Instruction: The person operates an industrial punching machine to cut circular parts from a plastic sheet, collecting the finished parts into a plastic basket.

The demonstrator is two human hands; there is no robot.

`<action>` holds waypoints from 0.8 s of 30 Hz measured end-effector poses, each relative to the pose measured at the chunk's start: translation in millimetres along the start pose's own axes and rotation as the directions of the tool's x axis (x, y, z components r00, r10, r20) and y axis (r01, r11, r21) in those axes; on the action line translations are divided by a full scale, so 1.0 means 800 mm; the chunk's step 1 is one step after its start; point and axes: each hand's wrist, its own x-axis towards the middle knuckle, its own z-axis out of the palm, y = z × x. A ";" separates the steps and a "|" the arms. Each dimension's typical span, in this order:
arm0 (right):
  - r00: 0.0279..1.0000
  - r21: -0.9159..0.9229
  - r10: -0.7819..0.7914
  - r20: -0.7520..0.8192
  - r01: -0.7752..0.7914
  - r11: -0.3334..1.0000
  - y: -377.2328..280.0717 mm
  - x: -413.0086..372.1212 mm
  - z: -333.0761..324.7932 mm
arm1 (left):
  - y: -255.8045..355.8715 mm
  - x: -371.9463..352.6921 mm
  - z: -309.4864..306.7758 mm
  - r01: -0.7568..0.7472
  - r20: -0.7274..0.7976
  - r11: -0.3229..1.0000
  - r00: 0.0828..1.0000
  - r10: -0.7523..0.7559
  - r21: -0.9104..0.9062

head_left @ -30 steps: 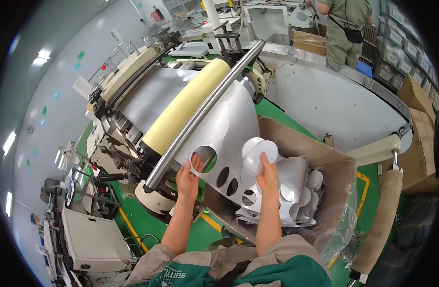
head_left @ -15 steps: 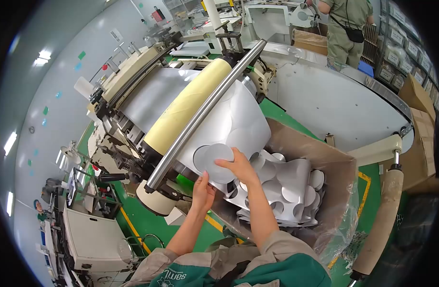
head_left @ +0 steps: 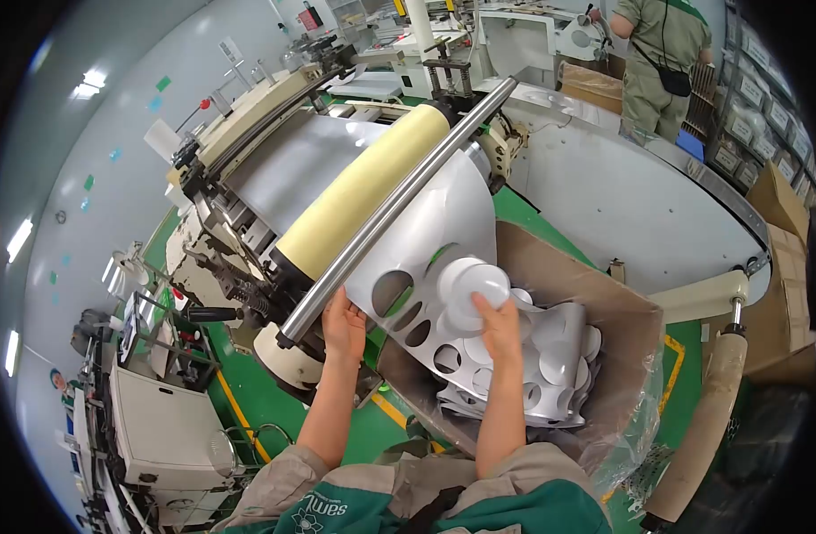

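Note:
Several pale round discs sit stacked or overlapping over the silvery sheet, and my right hand is closed on the edge of the front one. The sheet hangs from the machine's rollers and has round holes in its lower part. My left hand is raised at the sheet's left edge, just below the steel bar. Its fingers are extended and loosely curved, with no object visible in them. Below the discs, cut sheet scrap is piled in a plastic-lined cardboard box.
A yellow roller lies behind the steel bar. On the right stand a white panel and a brown-wrapped roller. Another person stands at the back right beside shelves. A white cabinet is at lower left.
My right hand has moved right and carries the discs away from the sheet, whose holes now show. My left hand has moved left and up, off the discs, to the sheet's edge.

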 end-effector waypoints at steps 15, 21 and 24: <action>0.962 -0.394 0.051 0.269 0.061 0.917 0.033 0.040 0.079 | -0.035 -0.042 0.004 0.187 0.106 0.981 0.976 -0.191 0.051; 0.998 0.094 -0.021 -0.060 0.026 0.995 0.014 0.017 0.020 | -0.010 -0.031 0.006 0.091 0.031 0.996 0.995 -0.091 0.013; 0.979 0.421 -0.040 -0.200 0.122 0.899 -0.002 0.016 -0.027 | 0.002 -0.015 -0.002 0.030 0.054 1.000 0.998 -0.030 0.003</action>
